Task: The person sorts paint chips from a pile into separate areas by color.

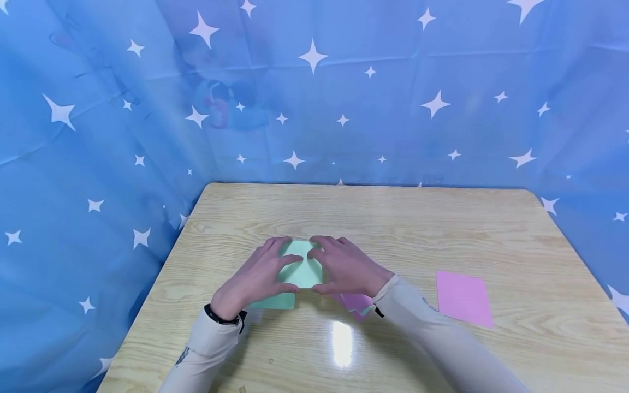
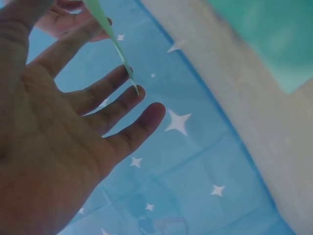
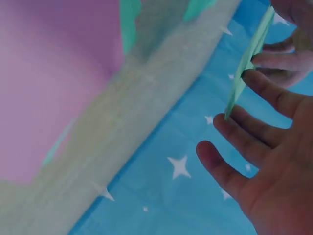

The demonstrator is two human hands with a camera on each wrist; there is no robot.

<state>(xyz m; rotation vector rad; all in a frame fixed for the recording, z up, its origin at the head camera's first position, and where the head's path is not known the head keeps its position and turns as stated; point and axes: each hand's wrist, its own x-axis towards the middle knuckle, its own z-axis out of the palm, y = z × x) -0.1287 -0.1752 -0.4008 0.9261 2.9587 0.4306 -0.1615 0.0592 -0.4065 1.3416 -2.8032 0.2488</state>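
Note:
A light green square of paper is held up above the table between both hands. My left hand pinches its left side with thumb and fingers, and my right hand does the same on the right. Seen almost edge-on in the left wrist view, the green paper touches several fingertips; the little finger stands apart from it. In the right wrist view the green paper likewise meets the fingers, with the other hand behind it.
Beneath the left hand lies a darker green sheet. Overlapping pink and green sheets lie partly hidden under the right forearm. Farther right, a pink square rests on the wooden table. A blue star-patterned curtain hangs behind.

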